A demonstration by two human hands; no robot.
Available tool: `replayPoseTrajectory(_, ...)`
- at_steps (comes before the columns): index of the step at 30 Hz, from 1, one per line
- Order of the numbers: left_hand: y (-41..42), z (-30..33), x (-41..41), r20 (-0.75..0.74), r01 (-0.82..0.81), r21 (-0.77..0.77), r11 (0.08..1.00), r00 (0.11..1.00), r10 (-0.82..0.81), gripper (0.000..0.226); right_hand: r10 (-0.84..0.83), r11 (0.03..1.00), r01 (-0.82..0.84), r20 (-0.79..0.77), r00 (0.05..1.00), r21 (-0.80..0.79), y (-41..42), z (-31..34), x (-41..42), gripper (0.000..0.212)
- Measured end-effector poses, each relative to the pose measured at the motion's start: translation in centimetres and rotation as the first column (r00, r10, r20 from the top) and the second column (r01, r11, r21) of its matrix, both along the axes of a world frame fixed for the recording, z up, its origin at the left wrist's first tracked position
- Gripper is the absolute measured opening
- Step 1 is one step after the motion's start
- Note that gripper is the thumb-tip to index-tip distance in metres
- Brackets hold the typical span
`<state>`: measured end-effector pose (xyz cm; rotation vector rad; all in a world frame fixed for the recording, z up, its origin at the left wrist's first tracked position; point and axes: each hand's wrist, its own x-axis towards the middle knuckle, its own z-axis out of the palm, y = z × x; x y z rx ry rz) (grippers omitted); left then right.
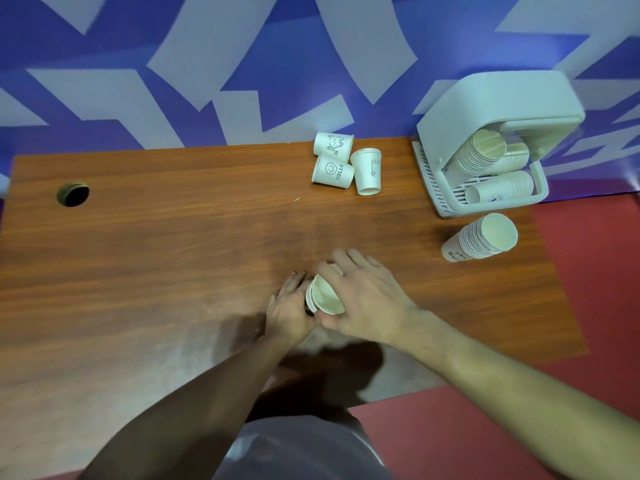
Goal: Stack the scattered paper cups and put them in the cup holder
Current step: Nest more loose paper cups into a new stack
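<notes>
Right hand [363, 292] wraps fingers over small nested cups [323, 297] near front middle of table [173, 237]; left hand [289, 304] curls round their lower end. Best seat rims square, press straight, no crushing. Three loose cups [346, 164] lie at far edge, touching. Taller stack [481, 239] lies just before cup holder [495, 140], which holds stacks already.

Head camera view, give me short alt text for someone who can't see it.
Both hands, left hand and right hand, grip a small nested stack of paper cups over a wooden table. Three loose cups lie at the far edge, near a white cup holder and a taller stack.
</notes>
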<state>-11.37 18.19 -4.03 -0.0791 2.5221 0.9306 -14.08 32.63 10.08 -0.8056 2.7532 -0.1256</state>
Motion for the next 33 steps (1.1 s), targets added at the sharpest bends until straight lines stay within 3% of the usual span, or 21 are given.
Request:
replayPoseTrajectory(5, -0.4, -0.2, -0.2, 0.037, 0.066, -0.029, 0.997, 0.997, -0.065, 0.077, -0.074, 0.997, 0.072, 0.050, 0.996, 0.023, -0.3, -3.4, 1.0, 0.085)
replayPoseTrajectory(14, -0.4, 0.3, -0.1, 0.056, 0.066, 0.006, 0.998, 0.996, -0.067, 0.080, -0.161, 0.985, 0.158, 0.037, 0.986, 0.068, -1.0, -5.8, 1.9, 0.084)
replayPoseTrajectory(19, -0.5, 0.2, -0.3, 0.067, 0.072, 0.010, 0.997, 0.995, -0.073, 0.081, -0.185, 0.981, 0.177, 0.128, 0.974, 0.075, -1.1, -5.3, 2.0, 0.085)
replayPoseTrajectory(26, -0.3, 1.0, -0.1, 0.023, 0.094, 0.158, 0.983, 0.995, -0.099, 0.061, -0.243, 0.970, 0.244, 0.207, 0.948, 0.025, 0.3, -3.1, 2.2, 0.086)
replayPoseTrajectory(33, 1.8, 4.5, -3.1, -0.090, 0.244, 0.253, 0.936, 0.969, -0.229, 0.107, -0.409, 0.911, 0.413, 0.142, 0.901, 0.002, 6.4, -0.1, 2.1, 0.091)
